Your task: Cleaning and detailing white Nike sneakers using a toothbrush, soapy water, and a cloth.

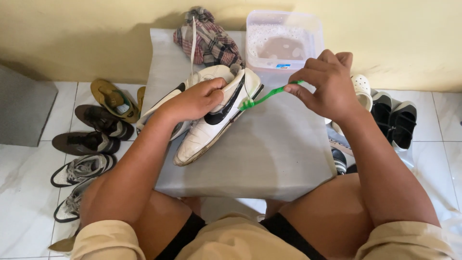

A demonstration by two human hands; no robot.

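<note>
The left hand [195, 101] has its grip closed on a white shoe [216, 120] lying on the grey worktop [269, 154]; the right hand [325, 84] pinches a green brush [262, 99] against its side; the scrubbing seems in hand; the next stroke probably needs steady pressure.
</note>
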